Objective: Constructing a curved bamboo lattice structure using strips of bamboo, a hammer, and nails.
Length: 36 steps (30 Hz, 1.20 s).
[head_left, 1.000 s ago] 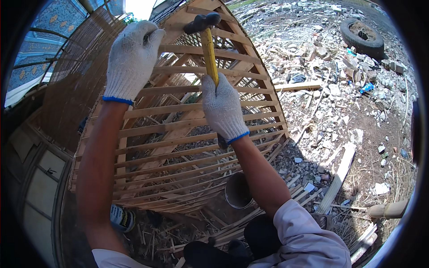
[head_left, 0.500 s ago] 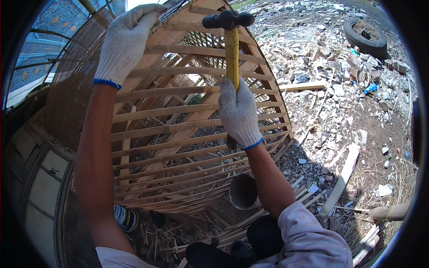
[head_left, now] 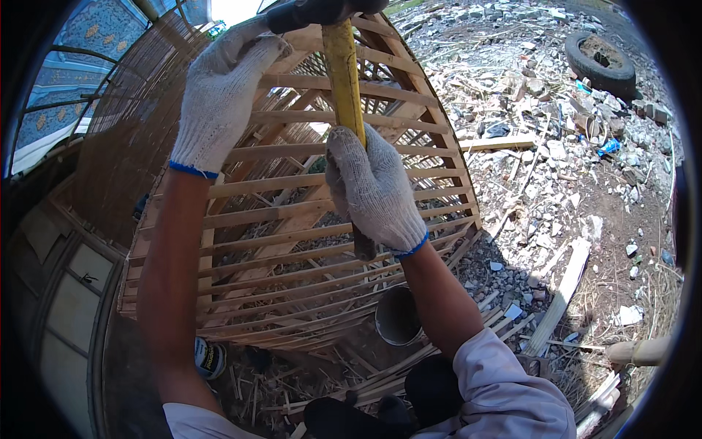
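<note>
Both of my hands wear white knitted gloves with blue cuffs. My right hand (head_left: 376, 186) is wrapped round the yellow handle of a hammer (head_left: 344, 84), held upright with its dark head at the top edge of the view. Just left of the hammer head, my left hand (head_left: 219, 110) is raised with thumb and fingers pinched together. Whatever it holds there, if anything, I cannot make out. Beneath both hands stretches a wooden slatted frame (head_left: 281, 213), its pale strips running crosswise over longer boards. The hammer head partly covers the left fingertips; contact cannot be told.
A bucket (head_left: 382, 322) and a labelled can (head_left: 210, 358) stand near my feet among wood scraps. Rubble covers the ground at right, with a tyre (head_left: 618, 73), a plank (head_left: 559, 293) and a short beam (head_left: 497, 143). At left are a woven screen (head_left: 117, 146) and a framed panel (head_left: 73, 304).
The hammer has moved left and upward, its head coming close to my left hand. My left hand has shifted slightly right and down, still pinched.
</note>
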Each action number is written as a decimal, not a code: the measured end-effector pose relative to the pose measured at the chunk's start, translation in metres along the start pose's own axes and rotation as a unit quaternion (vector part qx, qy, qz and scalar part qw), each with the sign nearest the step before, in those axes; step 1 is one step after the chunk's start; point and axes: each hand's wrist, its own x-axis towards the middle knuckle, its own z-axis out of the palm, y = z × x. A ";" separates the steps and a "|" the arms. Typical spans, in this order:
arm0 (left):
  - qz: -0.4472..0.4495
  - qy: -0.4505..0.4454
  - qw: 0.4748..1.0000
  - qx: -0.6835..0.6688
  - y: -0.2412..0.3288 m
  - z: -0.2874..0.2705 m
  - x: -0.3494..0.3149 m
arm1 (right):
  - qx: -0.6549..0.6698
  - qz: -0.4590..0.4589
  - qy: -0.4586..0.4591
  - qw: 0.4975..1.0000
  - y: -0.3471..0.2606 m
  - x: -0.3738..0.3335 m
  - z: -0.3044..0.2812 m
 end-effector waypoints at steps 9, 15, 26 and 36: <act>-0.010 -0.057 0.997 0.048 0.024 0.002 -0.037 | 0.090 -0.061 0.021 0.994 -0.020 0.027 0.002; 0.046 -0.041 0.990 0.127 0.021 0.012 -0.055 | 0.057 -0.099 0.025 0.993 -0.025 0.025 0.006; 0.054 -0.006 0.992 0.115 0.026 0.021 -0.054 | -0.021 -0.131 0.158 0.979 -0.021 0.025 0.010; 0.039 -0.026 0.998 0.045 0.019 0.027 -0.064 | -0.040 -0.159 0.118 0.979 -0.026 0.026 0.010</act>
